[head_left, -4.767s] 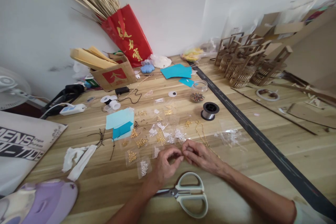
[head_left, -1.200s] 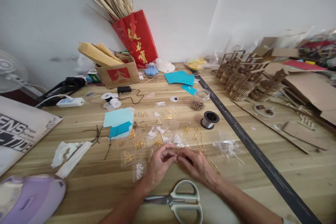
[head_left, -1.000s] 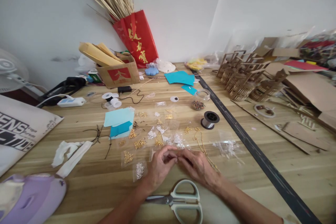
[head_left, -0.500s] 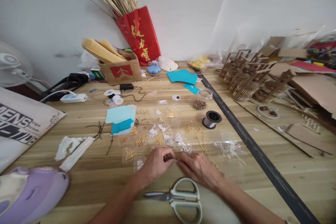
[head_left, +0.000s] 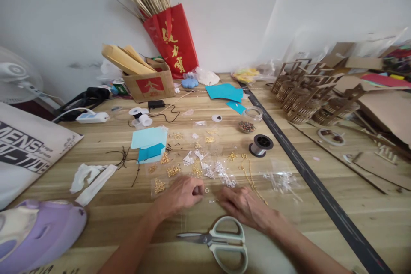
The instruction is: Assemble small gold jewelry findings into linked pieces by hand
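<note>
My left hand [head_left: 183, 193] rests at the front middle of the table with its fingers curled together. Just off its fingertips is a small silver ring [head_left: 206, 190]; whether thread or wire ties it to the hand I cannot tell. My right hand [head_left: 240, 204] is closed too, low over the wood, its fingertips beside a tiny shiny piece [head_left: 211, 201]. What either hand pinches is too small to make out. Below them lie scissors [head_left: 221, 239] with pale handles, blades pointing left. Silver rings and charms [head_left: 221, 171] are spread just beyond my hands.
Gold beads [head_left: 173, 171] in small bags lie left of centre. A gold chain [head_left: 248, 177], a wire spool [head_left: 261, 145] and a clear plastic bag [head_left: 282, 180] are on the right. Blue paper [head_left: 149, 139], a purple object [head_left: 48, 233] and bamboo baskets [head_left: 302, 94] stand farther out.
My hands have moved apart, the left one going left. The small ring and shiny piece now show between them. The view has shifted slightly.
</note>
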### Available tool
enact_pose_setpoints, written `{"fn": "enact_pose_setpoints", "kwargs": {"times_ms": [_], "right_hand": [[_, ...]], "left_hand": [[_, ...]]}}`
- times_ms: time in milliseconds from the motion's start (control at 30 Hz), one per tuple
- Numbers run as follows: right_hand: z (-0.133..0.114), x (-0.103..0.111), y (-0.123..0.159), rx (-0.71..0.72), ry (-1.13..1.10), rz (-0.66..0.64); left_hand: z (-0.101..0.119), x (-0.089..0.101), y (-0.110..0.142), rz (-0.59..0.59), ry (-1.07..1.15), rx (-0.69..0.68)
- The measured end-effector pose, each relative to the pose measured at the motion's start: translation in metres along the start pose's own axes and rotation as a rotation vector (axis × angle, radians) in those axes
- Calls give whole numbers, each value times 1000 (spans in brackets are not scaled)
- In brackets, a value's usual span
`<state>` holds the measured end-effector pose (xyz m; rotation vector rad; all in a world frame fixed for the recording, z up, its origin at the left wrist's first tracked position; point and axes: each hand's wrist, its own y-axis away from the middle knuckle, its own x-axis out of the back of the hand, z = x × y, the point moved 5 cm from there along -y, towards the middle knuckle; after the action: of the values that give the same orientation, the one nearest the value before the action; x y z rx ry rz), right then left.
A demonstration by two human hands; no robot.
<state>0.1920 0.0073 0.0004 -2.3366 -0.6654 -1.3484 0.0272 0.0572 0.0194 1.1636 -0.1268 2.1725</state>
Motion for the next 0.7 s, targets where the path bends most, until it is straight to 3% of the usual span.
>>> {"fn": "enact_pose_setpoints", "kwargs": {"times_ms": [167, 400, 700], "right_hand": [[16, 22, 0, -163, -375, 155], [34, 29, -1, -362, -957, 349], [33, 13, -6, -409, -1124, 319]], "left_hand": [[-2, 7, -3, 70, -16, -6], [5, -12, -6, 114, -150, -203], [2, -17, -8, 116, -130, -186]]}}
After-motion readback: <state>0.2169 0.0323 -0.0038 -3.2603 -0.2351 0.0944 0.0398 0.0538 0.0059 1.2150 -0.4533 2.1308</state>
